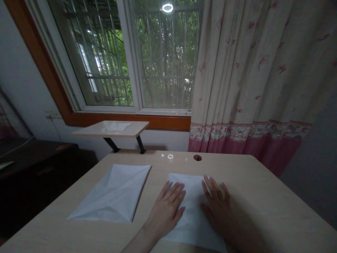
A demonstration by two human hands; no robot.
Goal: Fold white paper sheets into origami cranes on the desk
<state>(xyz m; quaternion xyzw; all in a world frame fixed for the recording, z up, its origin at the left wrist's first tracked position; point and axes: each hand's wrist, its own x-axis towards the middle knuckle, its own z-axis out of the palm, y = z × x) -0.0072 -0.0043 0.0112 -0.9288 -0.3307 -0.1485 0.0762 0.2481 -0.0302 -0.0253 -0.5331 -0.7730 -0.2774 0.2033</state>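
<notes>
A white sheet of thin paper or cloth [193,218] lies flat on the pale wooden desk in front of me. My left hand [168,207] rests on its left side, palm down with the fingers spread. On its right side lies my right hand [217,203], also palm down, fingers apart. Neither hand grips anything. To the left sits a stack of similar white sheets [116,195], creased on top, its right edge showing several layers. I cannot tell whether the sheets are paper or cloth.
The desk [263,196] has a round cable hole [197,158] near its back edge. A small raised shelf [137,130] at the back left bears a crumpled white piece [117,126]. Behind are a barred window [165,63] and a flowered curtain [244,70]. Dark furniture [39,168] stands left.
</notes>
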